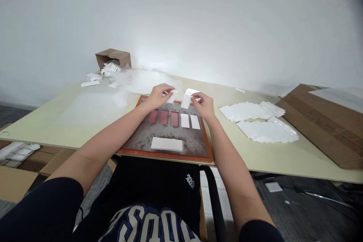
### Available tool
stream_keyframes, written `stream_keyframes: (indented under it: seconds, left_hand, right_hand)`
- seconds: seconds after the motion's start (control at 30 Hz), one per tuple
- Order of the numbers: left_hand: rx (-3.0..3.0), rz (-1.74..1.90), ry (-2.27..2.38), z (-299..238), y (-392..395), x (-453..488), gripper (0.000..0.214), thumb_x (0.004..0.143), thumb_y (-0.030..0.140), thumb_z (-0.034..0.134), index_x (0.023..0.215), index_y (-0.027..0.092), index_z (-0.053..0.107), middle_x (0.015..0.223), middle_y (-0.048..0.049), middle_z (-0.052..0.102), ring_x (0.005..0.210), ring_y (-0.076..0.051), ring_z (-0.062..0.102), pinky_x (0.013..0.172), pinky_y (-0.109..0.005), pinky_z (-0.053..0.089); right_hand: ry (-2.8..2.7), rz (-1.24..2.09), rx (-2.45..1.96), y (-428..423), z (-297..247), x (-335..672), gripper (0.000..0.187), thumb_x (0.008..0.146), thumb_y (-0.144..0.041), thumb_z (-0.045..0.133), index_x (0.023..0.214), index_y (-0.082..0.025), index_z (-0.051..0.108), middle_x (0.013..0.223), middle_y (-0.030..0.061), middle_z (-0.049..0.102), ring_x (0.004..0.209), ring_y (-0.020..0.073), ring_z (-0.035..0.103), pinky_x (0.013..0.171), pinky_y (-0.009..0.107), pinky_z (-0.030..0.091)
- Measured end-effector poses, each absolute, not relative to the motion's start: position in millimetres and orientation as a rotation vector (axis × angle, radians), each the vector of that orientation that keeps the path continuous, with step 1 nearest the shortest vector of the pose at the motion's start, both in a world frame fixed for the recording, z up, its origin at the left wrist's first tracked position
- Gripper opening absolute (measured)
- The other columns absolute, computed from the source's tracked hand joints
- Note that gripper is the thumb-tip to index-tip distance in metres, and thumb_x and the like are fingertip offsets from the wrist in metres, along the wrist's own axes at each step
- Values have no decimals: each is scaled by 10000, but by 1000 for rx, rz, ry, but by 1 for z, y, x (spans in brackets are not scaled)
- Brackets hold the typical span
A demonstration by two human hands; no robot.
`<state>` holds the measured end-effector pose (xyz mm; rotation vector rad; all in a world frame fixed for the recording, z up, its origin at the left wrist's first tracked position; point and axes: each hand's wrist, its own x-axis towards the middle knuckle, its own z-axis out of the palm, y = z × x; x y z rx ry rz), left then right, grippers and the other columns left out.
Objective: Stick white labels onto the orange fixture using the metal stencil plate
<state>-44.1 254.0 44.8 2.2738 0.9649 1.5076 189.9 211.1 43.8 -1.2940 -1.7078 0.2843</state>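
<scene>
My right hand (204, 104) is closed in a pinch on a white card (186, 100), held tilted above the far edge of the grey board (138, 132). A second white card (172, 97) hangs at the fingertips of my left hand (160, 96), which is also pinched shut. The orange-rimmed board has a row of rectangular slots. Three slots on the left show a reddish bottom (163, 117), and the two on the right hold white cards (185, 120). On the board's near part lies a stack of white strips (166, 144).
Two fanned rows of white sleeves (252, 111) lie right of the board, beside a large cardboard box (326, 124). At the back left, a small carton (124, 59) lies on its side, white cards spilling out. Clear plastic film (93, 107) covers part of the table's left.
</scene>
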Motion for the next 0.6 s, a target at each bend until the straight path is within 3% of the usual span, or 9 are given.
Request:
stream_keyframes:
  seconds: [0.1, 0.3, 0.5, 0.6]
  left_hand:
    - [2236, 1560, 997, 45, 255, -44, 251, 857, 342, 560, 977, 191, 721, 1000, -72, 716, 876, -153, 659, 750, -272, 560]
    - [2229, 1494, 1000, 44, 256, -45, 195, 820, 339, 609, 854, 193, 735, 902, -56, 732, 785, -152, 664, 705, -278, 559]
    - [2171, 1480, 1032, 41, 258, -45, 185, 796, 302, 621, 870, 178, 737, 912, -58, 739, 753, -149, 666, 734, -290, 557]
    - [2158, 1448, 1044, 38, 259, -45, 171, 777, 280, 627, 852, 173, 737, 888, -53, 743, 727, -146, 666, 720, -286, 558]
  right_hand:
    - [-1704, 320, -1294, 210, 45, 190, 212, 798, -342, 555, 868, -198, 694, 899, 29, 711, 522, 117, 495, 619, 279, 440]
    - [-1666, 430, -1272, 210, 46, 185, 216, 759, -350, 577, 856, -189, 683, 874, 26, 688, 523, 100, 467, 576, 264, 428]
    - [-1648, 1083, -1190, 205, 49, 173, 275, 642, -330, 680, 857, -159, 687, 642, -22, 619, 438, 72, 411, 448, 233, 347]
    - [-1651, 1192, -1219, 201, 48, 167, 255, 617, -304, 694, 826, -158, 681, 505, -62, 537, 390, 64, 377, 412, 221, 290]
